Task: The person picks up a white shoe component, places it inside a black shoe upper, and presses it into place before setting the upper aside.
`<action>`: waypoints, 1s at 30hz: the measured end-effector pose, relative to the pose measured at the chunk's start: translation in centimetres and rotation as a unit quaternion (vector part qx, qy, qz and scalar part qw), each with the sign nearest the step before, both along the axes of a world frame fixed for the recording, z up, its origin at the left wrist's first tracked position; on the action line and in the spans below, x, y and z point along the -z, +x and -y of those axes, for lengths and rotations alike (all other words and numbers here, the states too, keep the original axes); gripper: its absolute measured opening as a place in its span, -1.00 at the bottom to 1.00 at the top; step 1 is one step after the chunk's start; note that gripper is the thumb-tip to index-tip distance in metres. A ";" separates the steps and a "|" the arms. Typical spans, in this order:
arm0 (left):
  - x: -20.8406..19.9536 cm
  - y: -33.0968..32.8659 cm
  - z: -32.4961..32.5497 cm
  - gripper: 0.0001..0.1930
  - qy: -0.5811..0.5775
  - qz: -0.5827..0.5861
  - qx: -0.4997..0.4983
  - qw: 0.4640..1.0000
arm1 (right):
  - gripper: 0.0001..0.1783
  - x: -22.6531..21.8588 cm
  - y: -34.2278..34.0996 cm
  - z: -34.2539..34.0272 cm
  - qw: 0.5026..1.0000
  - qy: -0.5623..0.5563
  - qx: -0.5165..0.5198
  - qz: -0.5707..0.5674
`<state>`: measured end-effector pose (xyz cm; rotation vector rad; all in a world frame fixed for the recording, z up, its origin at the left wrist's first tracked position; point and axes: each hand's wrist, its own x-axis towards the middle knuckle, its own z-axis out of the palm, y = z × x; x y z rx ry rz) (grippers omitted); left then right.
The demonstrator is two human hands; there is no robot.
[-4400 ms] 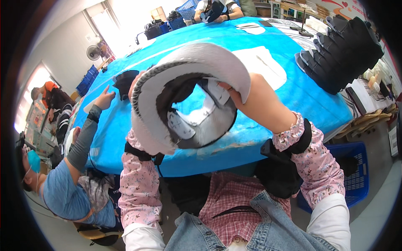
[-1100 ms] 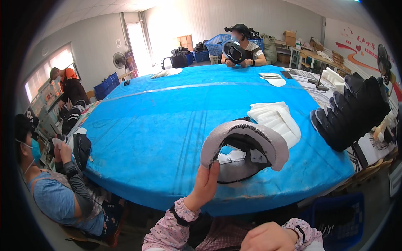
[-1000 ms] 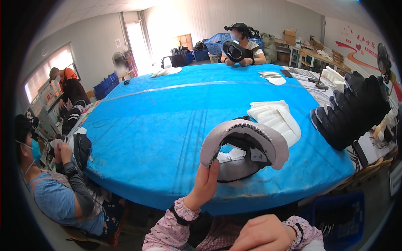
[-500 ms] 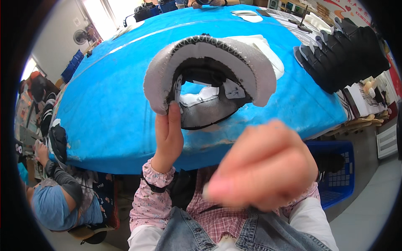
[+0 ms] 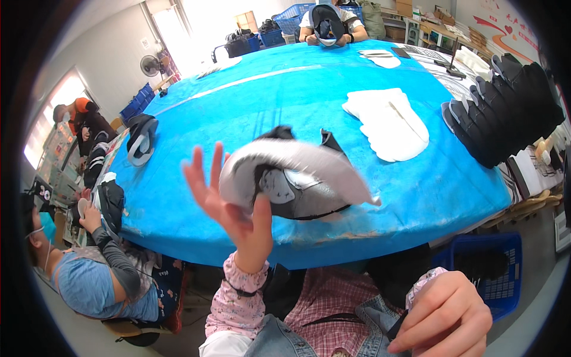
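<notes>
A black and grey shoe upper point(image 5: 315, 199), with a broad pale-grey band stitched along its rim, is near the front of the blue-covered table point(image 5: 178, 196). Motion smears its rim. At the upper's left end is my left hand point(image 5: 235, 211), open, with its fingers spread and raised; the thumb lies across the near side of the rim. Whether the hand still bears any of the upper's weight is unclear. Low on the right, away from the upper, my right hand point(image 5: 446, 315) is closed with curled fingers; anything pinched in it is too small or hidden.
White flat pieces point(image 5: 389, 125) lie right of centre. Black shoe uppers point(image 5: 505, 113) stand in a row at the right edge. A blue crate point(image 5: 485, 273) is below the table's right side. Co-workers sit at the far end and at the left point(image 5: 101, 279).
The shoe upper has tipped and sits lower in view. My left hand's fingers have spread off its edge. My right hand has dropped down and right. The view has tilted up.
</notes>
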<state>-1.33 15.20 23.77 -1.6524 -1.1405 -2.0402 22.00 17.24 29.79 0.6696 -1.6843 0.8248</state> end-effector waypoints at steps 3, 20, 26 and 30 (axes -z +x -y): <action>-0.8 0.7 0.3 -0.27 0.079 -0.039 -0.008 0.996 | -0.83 0.1 -0.2 0.6 0.998 -0.042 0.009 -0.038; 0.4 0.3 1.1 -0.50 -0.094 -0.099 0.018 0.990 | -0.92 -0.9 -4.1 0.3 0.988 -0.043 0.098 -0.107; 0.5 1.2 0.5 -0.51 -0.107 -0.099 0.016 0.989 | -0.91 -0.8 -1.3 1.8 0.956 -0.188 0.122 -0.189; 1.0 0.8 1.2 -0.51 -0.116 -0.101 0.007 0.988 | -0.92 -1.2 -3.7 -1.9 0.995 -0.011 -0.066 0.073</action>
